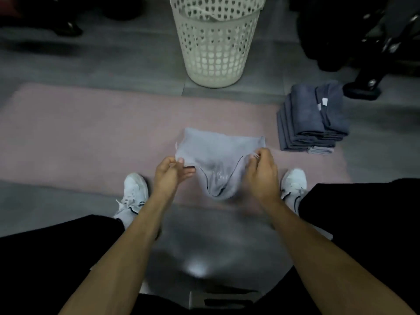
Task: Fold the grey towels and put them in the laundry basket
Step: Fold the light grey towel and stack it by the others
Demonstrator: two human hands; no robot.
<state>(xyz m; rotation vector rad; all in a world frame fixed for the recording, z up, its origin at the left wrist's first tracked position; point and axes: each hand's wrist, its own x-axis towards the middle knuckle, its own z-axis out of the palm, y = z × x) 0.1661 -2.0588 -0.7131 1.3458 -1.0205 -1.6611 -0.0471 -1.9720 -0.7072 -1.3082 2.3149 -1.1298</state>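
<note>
While my left hand [169, 172] and right hand [261, 171] pinch a grey towel [218, 155] above the pink mat [91, 133], I see cloth inside the white basket [216, 48] beyond

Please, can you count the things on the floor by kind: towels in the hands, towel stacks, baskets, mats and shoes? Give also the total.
Light grey towel held by the left hand and the right hand: 1
Stack of dark grey towels (single towels too blurred to count): 1
White laundry basket: 1
Pink mat: 1
White shoes: 2
Total: 6
</note>
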